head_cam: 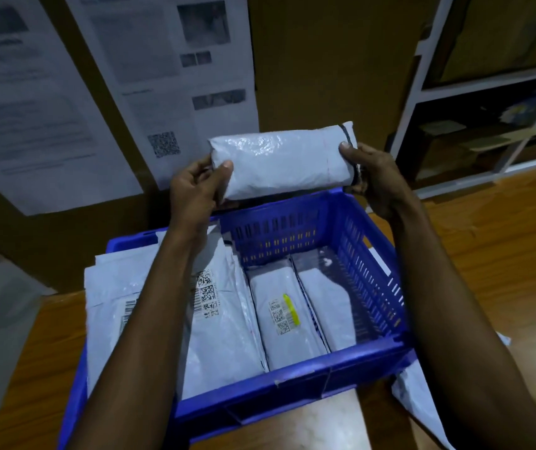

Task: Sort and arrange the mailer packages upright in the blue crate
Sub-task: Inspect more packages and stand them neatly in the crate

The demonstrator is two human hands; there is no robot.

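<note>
Both hands hold one rolled white mailer package (281,160) level above the far rim of the blue crate (292,388). My left hand (200,186) grips its left end and my right hand (372,178) grips its right end, near a dark seal strip. Inside the crate several white mailers lean side by side: a large one with barcodes (224,319) on the left, a narrower one with a yellow sticker (284,319) in the middle, and a plain one (326,306) on the right. My left forearm hides part of the left mailers.
The crate rests on a wooden table (487,254). Another white mailer (419,397) lies on the table at the crate's near right corner. Printed sheets (169,76) hang on the brown wall behind. A white shelf unit (487,92) stands at the right.
</note>
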